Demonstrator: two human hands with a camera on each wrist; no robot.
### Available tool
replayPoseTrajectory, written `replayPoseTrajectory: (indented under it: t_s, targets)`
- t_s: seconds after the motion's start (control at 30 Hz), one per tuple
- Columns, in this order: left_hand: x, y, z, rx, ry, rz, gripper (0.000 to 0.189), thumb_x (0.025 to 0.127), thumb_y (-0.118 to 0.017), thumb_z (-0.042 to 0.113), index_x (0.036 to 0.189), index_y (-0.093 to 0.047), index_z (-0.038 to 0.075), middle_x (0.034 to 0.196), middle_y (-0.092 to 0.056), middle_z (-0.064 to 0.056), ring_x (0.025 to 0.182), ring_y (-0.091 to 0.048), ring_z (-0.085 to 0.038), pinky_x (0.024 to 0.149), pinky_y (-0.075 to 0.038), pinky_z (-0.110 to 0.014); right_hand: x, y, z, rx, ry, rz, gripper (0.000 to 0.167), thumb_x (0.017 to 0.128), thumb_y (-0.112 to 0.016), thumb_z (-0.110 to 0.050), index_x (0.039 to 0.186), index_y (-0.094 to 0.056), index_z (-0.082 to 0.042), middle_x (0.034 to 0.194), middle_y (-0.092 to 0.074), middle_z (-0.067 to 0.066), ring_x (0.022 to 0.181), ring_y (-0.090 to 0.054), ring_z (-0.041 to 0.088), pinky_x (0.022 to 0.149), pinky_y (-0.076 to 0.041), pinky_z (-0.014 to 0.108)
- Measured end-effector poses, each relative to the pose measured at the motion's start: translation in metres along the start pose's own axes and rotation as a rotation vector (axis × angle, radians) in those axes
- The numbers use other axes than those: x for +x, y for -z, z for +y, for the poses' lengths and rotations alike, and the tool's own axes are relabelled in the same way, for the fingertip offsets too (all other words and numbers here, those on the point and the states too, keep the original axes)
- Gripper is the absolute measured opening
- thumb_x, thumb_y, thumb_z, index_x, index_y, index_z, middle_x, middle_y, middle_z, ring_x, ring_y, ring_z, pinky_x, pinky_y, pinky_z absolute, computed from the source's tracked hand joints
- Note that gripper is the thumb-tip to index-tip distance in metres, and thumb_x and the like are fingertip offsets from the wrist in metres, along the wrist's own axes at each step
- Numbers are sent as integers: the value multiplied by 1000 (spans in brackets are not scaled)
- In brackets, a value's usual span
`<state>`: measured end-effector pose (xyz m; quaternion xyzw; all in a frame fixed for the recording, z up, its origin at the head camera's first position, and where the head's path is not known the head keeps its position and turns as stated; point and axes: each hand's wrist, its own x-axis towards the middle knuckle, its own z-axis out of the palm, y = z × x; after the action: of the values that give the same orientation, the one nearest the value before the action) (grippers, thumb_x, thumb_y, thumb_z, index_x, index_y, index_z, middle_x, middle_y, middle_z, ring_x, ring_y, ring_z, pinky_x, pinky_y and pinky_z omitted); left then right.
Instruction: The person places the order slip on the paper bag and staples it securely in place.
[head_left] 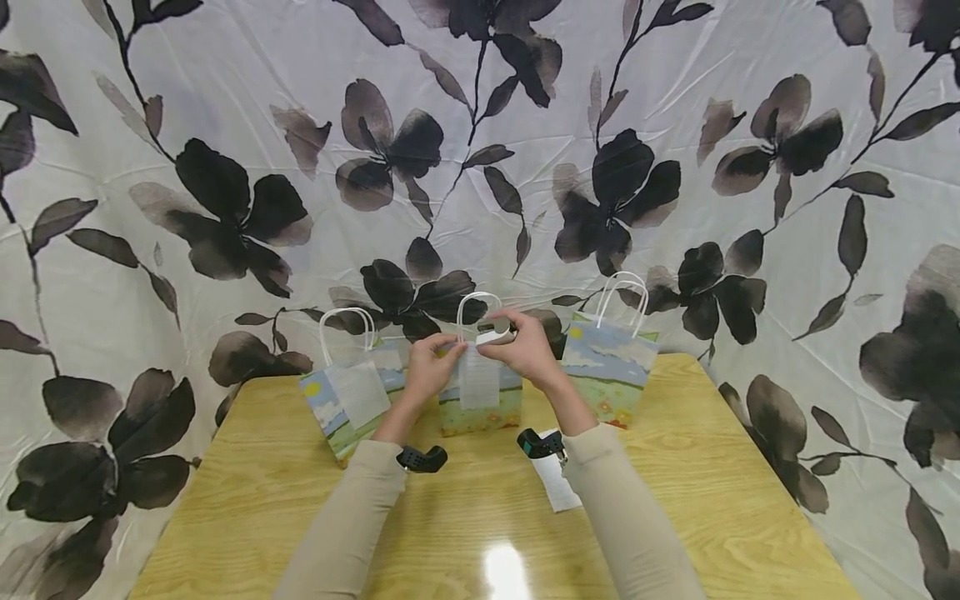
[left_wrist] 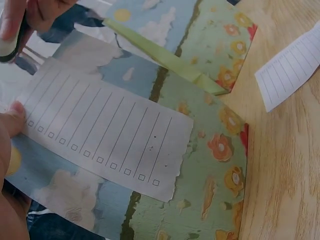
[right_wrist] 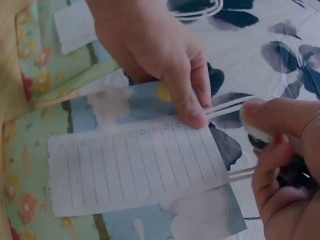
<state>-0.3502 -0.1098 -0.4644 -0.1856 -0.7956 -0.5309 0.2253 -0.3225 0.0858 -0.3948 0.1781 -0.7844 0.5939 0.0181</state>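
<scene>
A lined checklist paper (head_left: 480,379) lies flat against the front of the middle paper gift bag (head_left: 480,421), which is printed with sky, clouds and flowers. My left hand (head_left: 430,367) pinches the paper's top corner against the bag's upper edge, with the thumb (right_wrist: 192,112) on the paper's face. Just right of it, my right hand (head_left: 527,350) holds a small white-and-black stapler (head_left: 495,337) close to the bag's top, beside the white handles (head_left: 480,298). Fingers partly hide the stapler in both wrist views.
To the left stands a similar bag (head_left: 318,408) with a paper (head_left: 360,393) on its front. Another bag (head_left: 609,367) is at the right. A loose lined sheet (head_left: 557,483) lies on the wooden table (head_left: 262,517) under my right forearm. Flowered cloth (head_left: 495,200) hangs behind.
</scene>
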Motion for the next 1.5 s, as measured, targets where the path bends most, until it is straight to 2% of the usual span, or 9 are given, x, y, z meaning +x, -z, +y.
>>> replayPoseTrajectory:
  t_s: [0.27,0.43,0.63,0.8,0.97,1.1,1.2,1.27,1.5]
  targets:
    - [0,1,0,9,2,-20,15,89,-72,16,95,-77,2,90,-72,-8,82,-66,-23,71,-53,-41,14,-10,-6,-470,118,-42,42,80,-80,-6,119,-65,-8,115,-63,8,69,-58,16,62,-48,29]
    - [-2,0,4,2,47,-25,16,90,-71,16,98,-77,2,94,-71,-8,89,-66,-24,76,-53,-42,20,-11,-14,-538,74,-163,40,80,-77,-2,117,-64,-4,108,-64,11,66,-61,14,61,-50,30]
    - [-4,-3,8,19,53,-30,17,89,-72,15,98,-76,1,93,-71,-9,86,-66,-24,74,-53,-41,28,-7,-15,-635,13,-275,44,79,-76,-3,120,-60,-1,110,-60,14,65,-48,18,61,-42,30]
    - [-2,-3,8,16,29,-17,15,89,-72,15,96,-77,2,90,-71,-8,85,-66,-24,73,-53,-41,33,-2,-10,-630,40,-295,48,77,-79,-8,121,-60,-2,105,-62,11,75,-54,21,66,-47,34]
    - [-3,-2,5,5,44,-20,13,89,-72,14,95,-77,4,89,-72,-6,87,-66,-22,75,-52,-42,32,-1,0,-581,33,-304,53,78,-83,-18,126,-62,-6,112,-63,8,94,-60,22,77,-51,36]
    - [-4,0,5,19,35,-16,13,89,-73,15,95,-77,4,87,-72,-5,86,-66,-22,76,-52,-42,28,-3,8,-460,-21,-348,63,85,-78,-18,140,-49,-7,117,-63,12,80,-67,23,69,-54,39]
    - [-3,1,5,22,36,-17,15,89,-73,17,95,-77,4,88,-72,-5,85,-66,-22,75,-52,-42,24,-5,10,-386,-43,-382,67,91,-71,-15,147,-37,-6,107,-66,14,66,-68,28,60,-54,40]
    - [-3,1,5,22,44,-25,16,90,-72,18,96,-77,5,90,-72,-5,85,-65,-21,73,-52,-41,22,-6,13,-373,-23,-398,65,93,-68,-14,147,-32,-5,99,-69,14,67,-69,27,60,-54,39]
    - [-5,0,2,27,19,-16,15,89,-72,17,96,-77,5,88,-71,-4,82,-65,-19,71,-53,-38,17,-11,27,-348,55,-335,58,88,-74,-13,136,-40,-6,96,-65,11,65,-67,26,57,-54,32]
